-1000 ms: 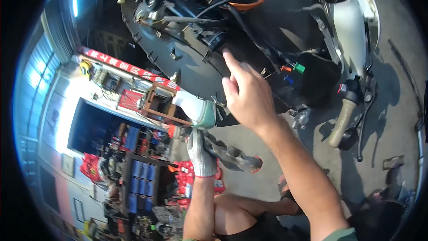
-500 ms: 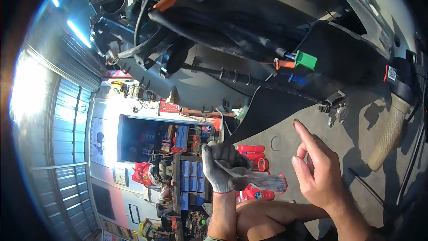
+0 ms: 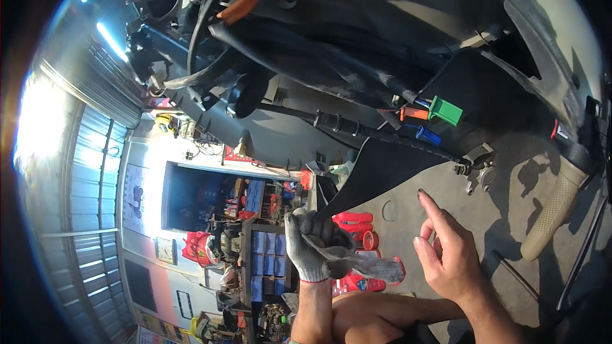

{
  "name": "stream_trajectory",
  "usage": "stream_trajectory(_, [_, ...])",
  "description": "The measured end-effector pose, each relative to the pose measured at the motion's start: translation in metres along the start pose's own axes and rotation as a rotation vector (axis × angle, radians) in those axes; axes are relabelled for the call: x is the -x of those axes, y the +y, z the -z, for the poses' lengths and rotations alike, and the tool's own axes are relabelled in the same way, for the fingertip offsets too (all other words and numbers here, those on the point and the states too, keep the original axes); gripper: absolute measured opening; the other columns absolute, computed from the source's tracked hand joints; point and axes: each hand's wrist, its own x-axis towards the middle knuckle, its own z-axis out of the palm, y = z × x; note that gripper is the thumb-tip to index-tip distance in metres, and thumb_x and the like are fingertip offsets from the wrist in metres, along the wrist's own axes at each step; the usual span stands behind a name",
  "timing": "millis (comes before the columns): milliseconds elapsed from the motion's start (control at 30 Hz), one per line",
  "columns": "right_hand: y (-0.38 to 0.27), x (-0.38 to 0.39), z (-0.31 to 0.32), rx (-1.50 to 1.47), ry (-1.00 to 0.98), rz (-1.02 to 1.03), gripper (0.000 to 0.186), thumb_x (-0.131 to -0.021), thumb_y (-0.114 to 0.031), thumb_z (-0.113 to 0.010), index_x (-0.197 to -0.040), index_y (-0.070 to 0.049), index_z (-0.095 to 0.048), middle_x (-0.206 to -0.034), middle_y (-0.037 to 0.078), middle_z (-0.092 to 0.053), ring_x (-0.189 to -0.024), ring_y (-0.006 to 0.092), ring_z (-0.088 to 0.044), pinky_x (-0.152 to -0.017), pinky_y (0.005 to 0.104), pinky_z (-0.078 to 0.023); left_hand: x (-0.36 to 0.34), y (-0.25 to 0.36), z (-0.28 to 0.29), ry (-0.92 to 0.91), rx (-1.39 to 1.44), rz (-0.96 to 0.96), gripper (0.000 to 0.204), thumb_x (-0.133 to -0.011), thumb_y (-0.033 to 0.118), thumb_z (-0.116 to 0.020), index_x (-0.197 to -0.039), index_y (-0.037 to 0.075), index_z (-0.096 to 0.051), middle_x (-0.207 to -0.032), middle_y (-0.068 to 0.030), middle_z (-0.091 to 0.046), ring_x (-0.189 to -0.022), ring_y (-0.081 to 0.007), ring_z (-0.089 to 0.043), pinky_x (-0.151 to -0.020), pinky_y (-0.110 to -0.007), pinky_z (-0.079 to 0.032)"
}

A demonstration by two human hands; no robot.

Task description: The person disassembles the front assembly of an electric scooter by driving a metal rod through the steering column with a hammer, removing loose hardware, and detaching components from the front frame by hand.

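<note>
My left hand (image 3: 305, 242), in a grey work glove, is closed on another grey glove (image 3: 376, 269) that dangles to the right. Its fingertips are at the tip of a black flexible flap (image 3: 389, 172); whether they grip it is unclear. My bare right hand (image 3: 446, 258) is raised below the flap, index finger stretched out with a dark smudge at its tip, other fingers loosely bent, holding nothing. Above it, green (image 3: 445, 111), orange (image 3: 414, 113) and blue (image 3: 426, 135) connectors hang among cables on the underside of a partly dismantled scooter body (image 3: 306, 57).
A beige handlebar grip (image 3: 548, 213) is at right, near a metal caliper (image 3: 479, 172). A rod (image 3: 516, 277) and red containers (image 3: 354, 223) are on the concrete floor (image 3: 408, 213). Shelves with blue bins (image 3: 268, 255) and a corrugated metal wall (image 3: 89, 185) stand at left.
My view has swung round since a second ago. My right hand has dropped from among the scooter's parts to lower right of the flap. My left hand still grasps the loose glove.
</note>
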Motion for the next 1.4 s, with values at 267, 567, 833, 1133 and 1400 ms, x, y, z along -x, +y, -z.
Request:
stream_trajectory(267, [-0.021, 0.016, -0.007, 0.060, -0.002, 0.027, 0.066, -0.082, 0.005, -0.063, -0.144, -0.001, -0.042, -0.086, 0.010, -0.060, -0.061, 0.0193, -0.059, -0.056, 0.0304, -0.049, -0.002, 0.005, 0.026, -0.220, -0.158, -0.103, 0.042, -0.103, 0.043, -0.045, -0.073, 0.014, -0.042, -0.061, 0.0014, -0.031, -0.054, -0.0131, -0.028, -0.047, -0.028, -0.026])
stream_trajectory(567, [0.005, 0.047, -0.022, 0.000, -0.049, -0.043, 0.060, -0.090, -0.001, -0.058, -0.147, -0.005, -0.039, -0.091, 0.008, -0.064, -0.067, 0.0173, -0.061, -0.064, 0.0284, -0.049, 0.013, 0.018, 0.052, -0.302, -0.272, -0.268, 0.026, -0.103, 0.030, -0.048, -0.089, 0.009, -0.054, -0.078, -0.0046, -0.054, -0.066, -0.0142, -0.052, -0.059, -0.032, -0.045])
stream_trajectory(833, [0.052, 0.106, 0.001, 0.229, -0.140, -0.556, 0.062, -0.090, -0.001, -0.055, -0.149, -0.010, -0.038, -0.091, 0.005, -0.058, -0.073, 0.0141, -0.060, -0.069, 0.0297, -0.051, 0.031, 0.015, 0.039, -0.458, -0.309, -0.208, 0.034, -0.105, 0.035, -0.043, -0.082, 0.009, -0.046, -0.072, 0.0001, -0.041, -0.064, -0.0101, -0.040, -0.060, -0.026, -0.040])
stream_trajectory(1133, [0.038, 0.176, 0.104, 1.293, -0.934, -0.598, 0.036, -0.080, -0.017, -0.062, -0.114, -0.004, -0.060, -0.101, 0.021, -0.068, -0.095, 0.0394, -0.067, -0.073, 0.0501, -0.054, 0.034, -0.007, 0.054, -0.608, -0.566, -0.039, 0.026, -0.103, 0.030, -0.051, -0.091, 0.008, -0.058, -0.075, 0.0035, -0.052, -0.062, -0.0044, -0.045, -0.053, -0.020, -0.034])
stream_trajectory(1400, [-0.250, 0.187, 0.293, 1.580, -0.382, -0.863, 0.054, -0.087, -0.024, -0.060, -0.138, -0.008, -0.053, -0.123, 0.023, -0.063, -0.114, 0.0360, -0.062, -0.097, 0.0430, -0.048, 0.057, -0.043, 0.017, -0.776, -0.726, 0.133, 0.030, -0.100, 0.037, -0.053, -0.084, 0.012, -0.056, -0.058, 0.0021, -0.051, -0.043, -0.0060, -0.046, -0.036, -0.021, -0.032])
